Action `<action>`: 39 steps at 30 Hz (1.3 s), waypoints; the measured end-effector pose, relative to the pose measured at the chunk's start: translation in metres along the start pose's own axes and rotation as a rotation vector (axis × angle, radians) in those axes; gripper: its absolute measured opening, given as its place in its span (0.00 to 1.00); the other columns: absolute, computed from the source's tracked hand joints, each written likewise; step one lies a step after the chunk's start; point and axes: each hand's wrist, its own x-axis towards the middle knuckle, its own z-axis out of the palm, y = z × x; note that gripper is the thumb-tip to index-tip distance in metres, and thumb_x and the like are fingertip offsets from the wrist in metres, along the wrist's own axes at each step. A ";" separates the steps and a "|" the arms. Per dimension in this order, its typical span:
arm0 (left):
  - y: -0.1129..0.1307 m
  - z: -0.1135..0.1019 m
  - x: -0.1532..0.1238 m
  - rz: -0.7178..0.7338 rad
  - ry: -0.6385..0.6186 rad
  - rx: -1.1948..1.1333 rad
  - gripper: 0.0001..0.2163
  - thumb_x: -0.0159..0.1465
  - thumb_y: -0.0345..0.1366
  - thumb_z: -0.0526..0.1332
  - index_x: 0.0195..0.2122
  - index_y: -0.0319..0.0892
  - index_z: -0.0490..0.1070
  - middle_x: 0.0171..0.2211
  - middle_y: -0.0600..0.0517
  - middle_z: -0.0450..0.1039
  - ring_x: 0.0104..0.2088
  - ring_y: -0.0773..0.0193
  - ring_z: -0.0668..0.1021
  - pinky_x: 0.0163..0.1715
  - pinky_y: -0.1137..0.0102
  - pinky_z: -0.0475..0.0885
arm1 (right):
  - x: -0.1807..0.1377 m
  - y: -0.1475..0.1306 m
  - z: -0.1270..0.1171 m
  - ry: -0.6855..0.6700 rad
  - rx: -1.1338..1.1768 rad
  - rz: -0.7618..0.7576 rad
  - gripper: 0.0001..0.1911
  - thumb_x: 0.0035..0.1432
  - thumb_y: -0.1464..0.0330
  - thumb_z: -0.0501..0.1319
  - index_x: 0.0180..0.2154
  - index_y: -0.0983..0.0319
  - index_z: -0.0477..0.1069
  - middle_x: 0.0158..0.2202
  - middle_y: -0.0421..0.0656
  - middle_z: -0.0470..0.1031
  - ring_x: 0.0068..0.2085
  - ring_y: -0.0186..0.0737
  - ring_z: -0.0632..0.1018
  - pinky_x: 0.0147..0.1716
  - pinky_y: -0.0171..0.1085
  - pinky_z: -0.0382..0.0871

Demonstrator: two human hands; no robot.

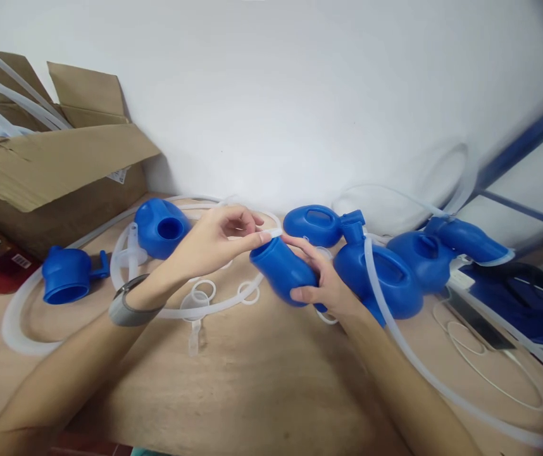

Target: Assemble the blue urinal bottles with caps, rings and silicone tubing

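Note:
My right hand [321, 278] is wrapped round a blue plastic funnel piece [281, 269], held a little above the wooden table [252, 380] with its open mouth turned left. My left hand [214, 240] pinches a small clear ring [275, 234] at the rim of that mouth, thumb and forefinger together. A grey band sits on my left wrist [126, 304]. Clear tubing [167, 310] and loose clear rings [204, 291] lie on the table just below both hands.
Blue plastic bottles [395, 278] with clear hoses [423, 373] lie to the right, two more blue parts [66, 273] to the left. An open cardboard box [53, 171] with tubing stands at the back left. A white wall is close behind. Dark blue bags [528, 304] lie far right.

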 end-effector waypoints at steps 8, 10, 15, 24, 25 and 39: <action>-0.006 -0.006 0.000 -0.041 -0.136 -0.140 0.14 0.62 0.42 0.75 0.43 0.39 0.77 0.49 0.44 0.81 0.44 0.58 0.83 0.42 0.66 0.80 | 0.004 -0.004 -0.007 0.035 -0.017 -0.081 0.45 0.50 0.58 0.80 0.67 0.54 0.69 0.67 0.48 0.74 0.67 0.60 0.74 0.65 0.55 0.70; -0.009 -0.008 0.001 -0.026 -0.164 -0.119 0.20 0.61 0.41 0.76 0.51 0.40 0.77 0.52 0.43 0.80 0.46 0.57 0.83 0.46 0.64 0.81 | 0.003 -0.004 -0.009 0.025 -0.014 -0.091 0.45 0.50 0.60 0.80 0.67 0.53 0.69 0.67 0.47 0.75 0.67 0.58 0.75 0.64 0.53 0.71; -0.012 -0.011 0.001 0.028 -0.243 -0.051 0.24 0.61 0.41 0.76 0.58 0.44 0.80 0.57 0.42 0.80 0.51 0.52 0.83 0.53 0.58 0.81 | 0.002 -0.008 -0.016 0.001 -0.063 -0.094 0.44 0.50 0.62 0.80 0.66 0.51 0.70 0.71 0.46 0.70 0.68 0.57 0.74 0.63 0.51 0.72; -0.011 -0.010 0.002 0.090 -0.357 -0.082 0.25 0.60 0.38 0.77 0.59 0.51 0.80 0.61 0.44 0.78 0.56 0.49 0.83 0.48 0.62 0.86 | -0.002 -0.019 -0.021 -0.035 -0.179 -0.078 0.42 0.47 0.67 0.80 0.63 0.52 0.74 0.67 0.46 0.75 0.68 0.57 0.74 0.67 0.55 0.68; -0.011 -0.011 0.002 0.108 -0.375 -0.069 0.25 0.60 0.38 0.77 0.59 0.52 0.80 0.61 0.44 0.78 0.58 0.49 0.82 0.47 0.64 0.86 | -0.002 -0.019 -0.021 -0.042 -0.154 -0.056 0.42 0.46 0.67 0.80 0.63 0.53 0.74 0.66 0.47 0.76 0.67 0.57 0.75 0.65 0.55 0.70; -0.005 -0.006 -0.001 0.155 -0.307 0.064 0.24 0.58 0.36 0.77 0.56 0.46 0.81 0.54 0.46 0.83 0.51 0.51 0.85 0.42 0.67 0.86 | 0.003 -0.006 -0.015 0.006 0.378 0.231 0.51 0.44 0.58 0.81 0.67 0.53 0.65 0.63 0.50 0.78 0.61 0.58 0.81 0.59 0.52 0.76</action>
